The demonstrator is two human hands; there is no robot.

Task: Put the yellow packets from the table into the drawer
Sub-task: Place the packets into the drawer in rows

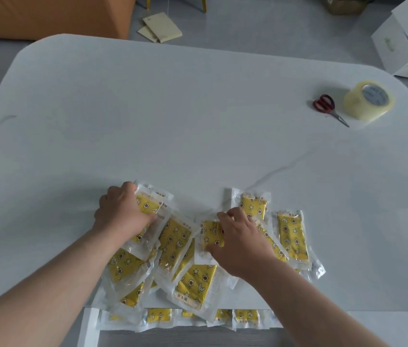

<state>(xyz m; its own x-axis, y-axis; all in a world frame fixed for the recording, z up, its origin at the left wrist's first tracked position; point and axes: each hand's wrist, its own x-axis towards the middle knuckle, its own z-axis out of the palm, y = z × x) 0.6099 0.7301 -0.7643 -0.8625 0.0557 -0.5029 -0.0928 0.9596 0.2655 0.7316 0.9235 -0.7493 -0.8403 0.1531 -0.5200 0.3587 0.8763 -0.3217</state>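
Table [198,121] white, grey floor [273,21] | left grip [120,211] holds packet [147,204] | right grip [240,241] pinches second packet [210,234]

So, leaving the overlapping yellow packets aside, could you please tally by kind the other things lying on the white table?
Red-handled metal scissors: 1
Roll of clear packing tape: 1
Total: 2
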